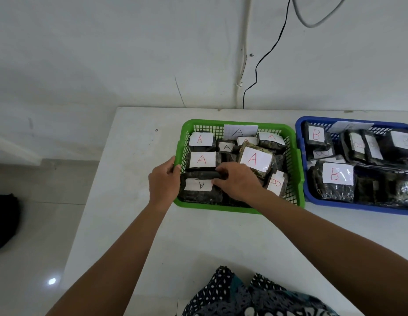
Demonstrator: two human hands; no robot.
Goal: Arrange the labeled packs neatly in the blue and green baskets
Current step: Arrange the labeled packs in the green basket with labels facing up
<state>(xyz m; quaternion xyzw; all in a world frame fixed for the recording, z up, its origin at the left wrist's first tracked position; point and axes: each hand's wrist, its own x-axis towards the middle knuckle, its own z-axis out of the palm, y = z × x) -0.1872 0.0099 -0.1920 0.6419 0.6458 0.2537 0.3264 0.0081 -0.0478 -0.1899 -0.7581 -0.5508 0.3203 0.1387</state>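
A green basket on the white table holds several dark packs with white labels marked A, such as one at the front left and a large tilted one. One pack marked B stands at its front right corner. My left hand grips the basket's left rim. My right hand is inside the basket, fingers closed on the top edge of the front-left A pack. To the right, a blue basket holds several packs marked B.
The white table ends at a white wall behind the baskets. A black cable hangs down the wall to the table's back edge. A dark bag lies on the floor at the left. Patterned clothing shows at the bottom.
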